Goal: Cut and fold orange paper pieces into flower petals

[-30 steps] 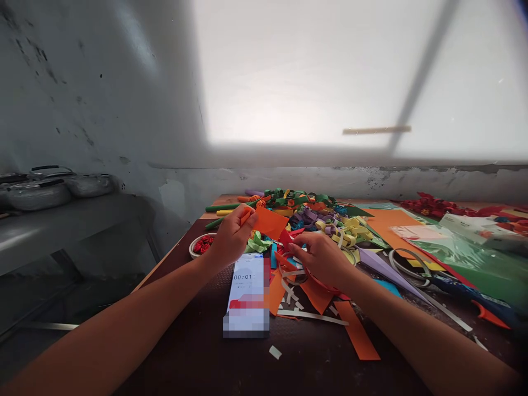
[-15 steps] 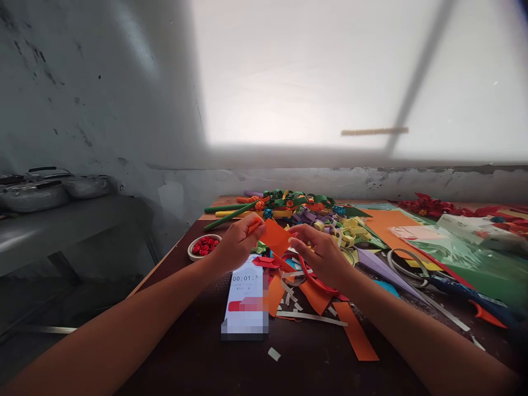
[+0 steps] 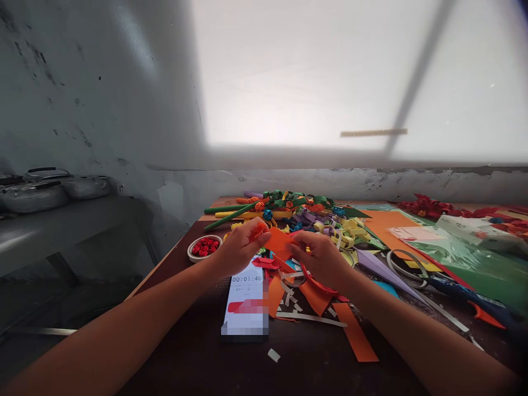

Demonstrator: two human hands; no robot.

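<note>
A piece of orange paper (image 3: 279,243) is held up between my two hands, above the table. My left hand (image 3: 243,246) pinches its left side, with more orange paper showing at the curled fingers. At its right edge, my right hand (image 3: 319,250) has thumb and fingers closed on the paper. Just below lie a folded red paper piece (image 3: 266,263) and loose orange strips (image 3: 315,294). Under my left forearm's inner side, a phone (image 3: 246,300) shows a running timer.
A white ring (image 3: 188,250) of red paper roses stands at left. Paper chains (image 3: 322,223) and rolled paper sticks (image 3: 235,212) fill the back. On the right are tape rolls (image 3: 406,267), blue-handled scissors (image 3: 457,291) and plastic-wrapped sheets (image 3: 437,245). White scraps (image 3: 274,355) lie in front.
My right hand has moved slightly left and closed on the orange paper's right edge. My left hand has shifted a little, and the paper has turned and sits slightly lower.
</note>
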